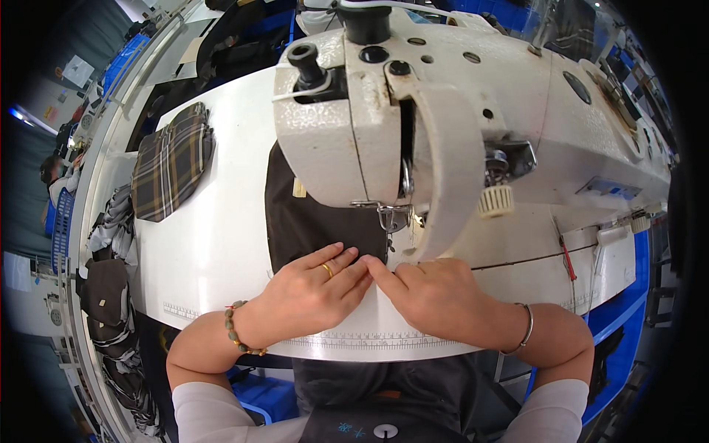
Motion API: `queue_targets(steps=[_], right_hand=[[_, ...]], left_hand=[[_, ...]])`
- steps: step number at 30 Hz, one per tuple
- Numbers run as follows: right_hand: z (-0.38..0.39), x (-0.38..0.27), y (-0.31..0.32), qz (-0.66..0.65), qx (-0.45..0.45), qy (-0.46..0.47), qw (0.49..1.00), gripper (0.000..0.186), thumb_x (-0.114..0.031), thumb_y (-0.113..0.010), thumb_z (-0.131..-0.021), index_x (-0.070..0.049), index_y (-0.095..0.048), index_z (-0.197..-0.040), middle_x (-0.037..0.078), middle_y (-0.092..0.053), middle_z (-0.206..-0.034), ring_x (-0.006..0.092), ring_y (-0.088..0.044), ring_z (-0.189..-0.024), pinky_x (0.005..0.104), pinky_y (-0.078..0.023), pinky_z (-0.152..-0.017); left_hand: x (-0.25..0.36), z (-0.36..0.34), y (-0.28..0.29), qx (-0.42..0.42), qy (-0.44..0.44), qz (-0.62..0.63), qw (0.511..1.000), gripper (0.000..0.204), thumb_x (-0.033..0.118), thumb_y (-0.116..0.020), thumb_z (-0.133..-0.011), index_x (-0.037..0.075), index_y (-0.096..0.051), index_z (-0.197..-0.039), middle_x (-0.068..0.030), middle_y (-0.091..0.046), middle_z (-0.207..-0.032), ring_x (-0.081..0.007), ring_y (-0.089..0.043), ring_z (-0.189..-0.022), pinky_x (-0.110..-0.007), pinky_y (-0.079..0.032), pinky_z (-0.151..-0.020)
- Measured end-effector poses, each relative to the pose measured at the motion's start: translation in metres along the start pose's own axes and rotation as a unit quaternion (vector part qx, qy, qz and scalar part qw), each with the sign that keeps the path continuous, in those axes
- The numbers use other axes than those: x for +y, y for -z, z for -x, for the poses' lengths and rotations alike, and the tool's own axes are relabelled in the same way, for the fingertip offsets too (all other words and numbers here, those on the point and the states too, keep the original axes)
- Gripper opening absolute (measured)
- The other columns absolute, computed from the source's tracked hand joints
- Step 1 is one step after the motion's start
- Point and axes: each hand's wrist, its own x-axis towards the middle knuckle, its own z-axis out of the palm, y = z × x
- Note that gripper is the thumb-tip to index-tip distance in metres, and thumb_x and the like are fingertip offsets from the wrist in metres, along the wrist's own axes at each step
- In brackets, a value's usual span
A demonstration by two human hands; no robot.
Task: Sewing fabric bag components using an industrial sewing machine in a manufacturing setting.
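- Dark cloth lay flat on the white table, running back under the head of the sewing machine; its near edge sat at the presser foot
- Left hand rested palm down on the cloth, fingers together and stretched toward the foot, pressing rather than gripping; ring on one finger, bead bracelet at the wrist
- Right hand lay flat just beside it, forefinger touching the left fingertips close in front of the foot; nothing clamped in it
- Cloth judged light, limp, thin; no stiffness, likely to crease or creep if pushed from one side only
- Weave looked matt, so probably not slippery on the table
- Best hold, by my reading: flat fingers on top, both sides of the seam line, near the foot but clear of the needle; pinching an edge would bunch it
- Plaid pieces stacked at the far left of the table, well apart from both hands
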Motion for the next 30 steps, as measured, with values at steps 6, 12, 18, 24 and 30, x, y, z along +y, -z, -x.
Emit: queue_targets(steps=[6,12,18,24,30], right_hand=[[-0.002,0.003,-0.002,0.007,-0.025,-0.029,0.999,0.045,-0.012,-0.062,-0.079,-0.005,-0.066,-0.124,0.001,-0.058,-0.064,0.0148,-0.057,-0.049,0.0326,-0.038,-0.039],[-0.004,0.002,0.004,-0.001,-0.001,-0.005,1.0,0.017,-0.011,-0.058,-0.094,0.003,-0.068,-0.097,0.001,-0.057,-0.053,0.016,-0.059,-0.047,0.0311,-0.042,-0.038],[-0.005,0.004,-0.001,0.015,0.004,-0.026,1.0,0.011,-0.011,-0.062,-0.089,-0.001,-0.067,-0.085,0.003,-0.057,-0.053,0.0185,-0.06,-0.047,0.0326,-0.043,-0.04],[-0.008,0.023,-0.011,0.026,0.014,-0.034,0.999,0.002,-0.01,-0.066,-0.072,-0.008,-0.065,-0.072,0.006,-0.054,-0.052,0.023,-0.06,-0.049,0.0375,-0.045,-0.045],[-0.005,0.031,-0.023,0.103,-0.001,-0.016,0.995,0.028,-0.012,-0.064,-0.074,-0.009,-0.067,-0.102,0.002,-0.053,-0.057,0.0195,-0.055,-0.05,0.0356,-0.039,-0.045]], left_hand=[[-0.002,-0.001,0.002,0.007,-0.002,-0.01,1.0,0.021,0.009,-0.066,-0.075,0.0,-0.072,-0.093,-0.0142,-0.072,-0.108,-0.0251,-0.071,-0.099,-0.039,-0.055,-0.096],[0.002,-0.002,0.006,-0.008,0.017,-0.002,1.0,0.019,0.009,-0.066,-0.077,0.0,-0.071,-0.093,-0.0141,-0.071,-0.11,-0.0255,-0.071,-0.101,-0.038,-0.054,-0.095],[0.001,-0.005,0.003,-0.002,0.02,-0.012,1.0,0.021,0.01,-0.067,-0.077,0.001,-0.072,-0.095,-0.0124,-0.072,-0.11,-0.0253,-0.071,-0.102,-0.038,-0.055,-0.094],[-0.017,-0.012,-0.008,0.004,0.047,-0.005,0.999,0.027,0.011,-0.067,-0.077,0.002,-0.072,-0.102,-0.0106,-0.071,-0.114,-0.0245,-0.07,-0.105,-0.039,-0.054,-0.096],[-0.031,-0.018,-0.013,-0.036,0.06,-0.025,0.997,0.032,0.013,-0.063,-0.077,0.003,-0.072,-0.106,-0.0109,-0.07,-0.118,-0.0228,-0.068,-0.11,-0.036,-0.051,-0.101]])
